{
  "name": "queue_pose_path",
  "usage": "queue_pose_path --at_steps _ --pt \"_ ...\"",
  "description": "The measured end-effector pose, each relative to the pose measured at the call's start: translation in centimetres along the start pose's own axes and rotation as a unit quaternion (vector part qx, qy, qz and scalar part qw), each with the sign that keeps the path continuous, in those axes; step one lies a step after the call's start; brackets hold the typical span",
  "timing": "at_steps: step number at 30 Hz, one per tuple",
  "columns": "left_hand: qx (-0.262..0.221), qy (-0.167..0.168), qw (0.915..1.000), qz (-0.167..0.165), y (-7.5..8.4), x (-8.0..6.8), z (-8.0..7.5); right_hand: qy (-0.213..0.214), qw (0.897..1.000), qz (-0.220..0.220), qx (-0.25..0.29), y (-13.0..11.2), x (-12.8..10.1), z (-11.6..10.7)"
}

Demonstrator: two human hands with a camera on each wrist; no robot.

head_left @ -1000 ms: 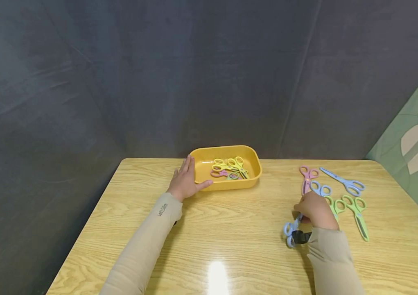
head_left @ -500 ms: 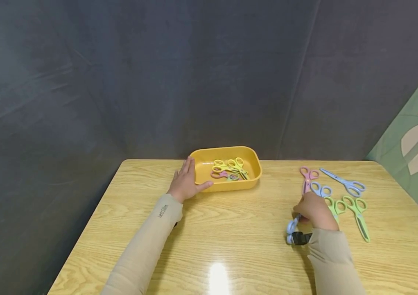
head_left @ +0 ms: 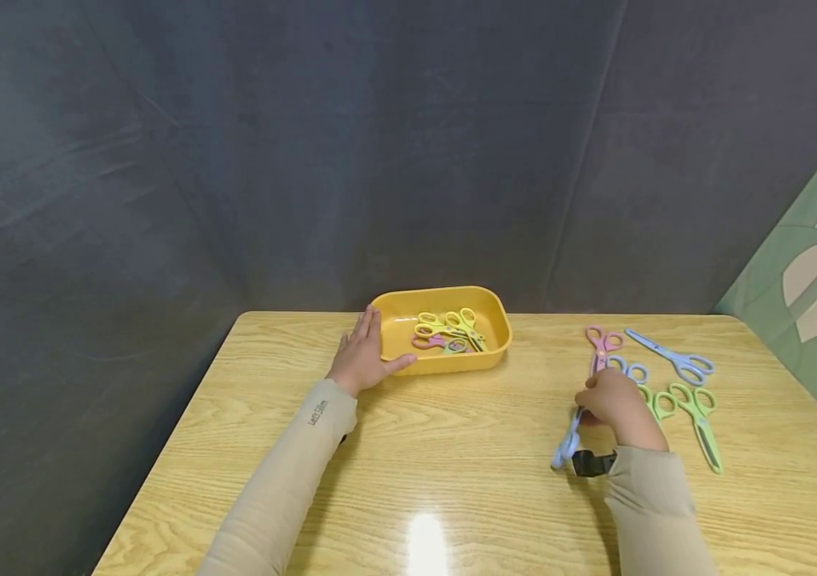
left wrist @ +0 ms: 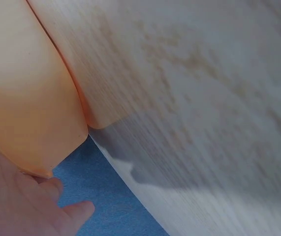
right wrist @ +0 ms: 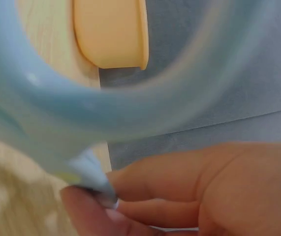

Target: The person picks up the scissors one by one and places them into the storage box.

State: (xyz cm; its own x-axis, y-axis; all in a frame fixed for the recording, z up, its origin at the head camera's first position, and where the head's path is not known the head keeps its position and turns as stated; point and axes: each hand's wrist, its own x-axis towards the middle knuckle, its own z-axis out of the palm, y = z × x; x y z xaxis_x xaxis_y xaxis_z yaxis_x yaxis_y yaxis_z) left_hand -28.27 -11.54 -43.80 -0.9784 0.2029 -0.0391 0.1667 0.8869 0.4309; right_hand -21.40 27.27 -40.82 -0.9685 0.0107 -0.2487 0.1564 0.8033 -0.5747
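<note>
Blue scissors (head_left: 566, 442) pinched in right hand (head_left: 613, 406), lifted off bench (head_left: 451, 448) toward its right edge | left hand (head_left: 361, 356) flat, fingers straight against yellow tray (head_left: 498, 352) near far edge | loose scissors (head_left: 696, 408) beside right hand

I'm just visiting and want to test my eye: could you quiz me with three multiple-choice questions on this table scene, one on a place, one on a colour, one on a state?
1. Where is the left hand?
A. against the yellow tray's left end
B. on the green scissors
C. off the table

2. What colour are the scissors in the right hand?
A. pink
B. light blue
C. yellow

3. How are those scissors held?
A. lying untouched
B. inside the tray
C. pinched in the fingers

Answers: 1 A, the palm rests at the tray's end; 2 B, the head view shows blue handles; 3 C, the right wrist view shows fingertips gripping them.
</note>
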Motion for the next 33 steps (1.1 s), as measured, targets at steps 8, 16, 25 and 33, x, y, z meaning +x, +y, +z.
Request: queue_pose_path --at_steps 8,16,25,33 --pt "-0.003 0.005 1.0000 -0.001 -0.1 -0.1 0.1 -0.001 0.989 0.006 0.145 -0.3 -0.3 0.1" --pt "0.000 0.004 1.0000 -0.003 -0.3 0.0 0.2 0.002 0.987 0.001 0.162 -0.7 -0.4 -0.1" --pt "-0.001 0.013 0.9999 0.003 -0.4 0.1 0.4 0.015 0.977 -0.004 0.212 -1.0 -0.2 0.3" --pt "-0.002 0.004 1.0000 0.001 -0.1 0.1 0.3 0.029 0.960 -0.018 0.280 -0.9 0.0 0.7"
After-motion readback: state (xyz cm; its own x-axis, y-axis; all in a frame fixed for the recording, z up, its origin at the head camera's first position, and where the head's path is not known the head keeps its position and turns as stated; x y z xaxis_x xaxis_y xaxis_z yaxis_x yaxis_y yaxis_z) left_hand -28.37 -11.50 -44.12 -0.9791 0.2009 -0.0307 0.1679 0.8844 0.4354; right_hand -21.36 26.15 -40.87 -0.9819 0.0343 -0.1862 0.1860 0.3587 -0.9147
